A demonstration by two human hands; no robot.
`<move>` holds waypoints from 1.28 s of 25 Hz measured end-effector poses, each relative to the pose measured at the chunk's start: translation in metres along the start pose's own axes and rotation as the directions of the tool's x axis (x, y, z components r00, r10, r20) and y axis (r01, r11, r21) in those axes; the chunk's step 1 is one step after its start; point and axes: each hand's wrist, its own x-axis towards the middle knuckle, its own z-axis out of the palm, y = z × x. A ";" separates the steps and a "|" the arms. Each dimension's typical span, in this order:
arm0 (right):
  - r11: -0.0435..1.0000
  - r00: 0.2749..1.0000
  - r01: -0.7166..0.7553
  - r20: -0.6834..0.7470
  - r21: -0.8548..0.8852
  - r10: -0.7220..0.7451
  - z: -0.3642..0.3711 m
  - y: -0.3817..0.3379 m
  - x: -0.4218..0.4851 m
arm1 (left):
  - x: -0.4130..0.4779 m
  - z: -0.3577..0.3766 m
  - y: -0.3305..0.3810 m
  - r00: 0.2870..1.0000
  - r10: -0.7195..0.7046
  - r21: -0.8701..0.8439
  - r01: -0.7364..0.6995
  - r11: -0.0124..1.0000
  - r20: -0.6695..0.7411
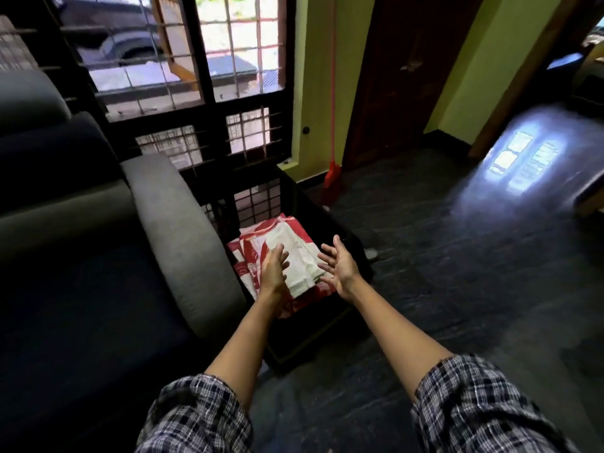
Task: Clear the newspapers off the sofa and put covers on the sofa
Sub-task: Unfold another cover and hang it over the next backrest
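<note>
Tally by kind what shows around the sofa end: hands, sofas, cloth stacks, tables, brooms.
Hands: 2, the left hand and the right hand, both open
Sofas: 1, the sofa
Cloth stacks: 1, the stack of folded red-and-white cloth; I cannot tell how many pieces it holds
Tables: 1, the dark side table under the stack
Brooms: 1, the red broom against the wall
Total: 6

Two hands show, the left hand [274, 269] and the right hand [338, 266], with two checked sleeves [196, 416]. There is one sofa [81, 256], one low table [313, 328] and one pile of folded covers [294, 243], their number unclear. One red broom [332, 178], one door [408, 76].
</note>
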 end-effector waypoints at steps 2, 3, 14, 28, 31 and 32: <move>0.998 0.998 -0.061 0.011 -0.026 0.062 -0.001 0.001 0.042 | 0.038 -0.001 -0.011 0.997 -0.035 -0.020 0.033 0.999 -0.068; 0.995 0.996 -0.088 0.016 -0.048 0.089 0.000 0.001 0.063 | 0.058 -0.003 -0.016 0.994 -0.055 -0.026 0.052 0.998 -0.098; 0.909 0.919 -0.393 -0.110 -0.141 0.380 0.011 0.030 0.246 | 0.230 -0.016 -0.044 0.925 -0.307 -0.104 0.291 0.951 -0.221; 0.643 0.878 -0.472 -0.256 -0.603 0.405 0.001 0.114 0.316 | 0.281 -0.036 -0.115 0.807 -0.506 -0.112 0.497 0.860 -0.304; 0.665 0.869 -0.491 -0.267 -0.563 0.416 -0.001 0.117 0.322 | 0.285 -0.036 -0.122 0.809 -0.488 -0.100 0.484 0.869 -0.326; 0.687 0.862 -0.505 -0.262 -0.523 0.435 0.000 0.113 0.324 | 0.286 -0.035 -0.123 0.812 -0.485 -0.082 0.487 0.870 -0.325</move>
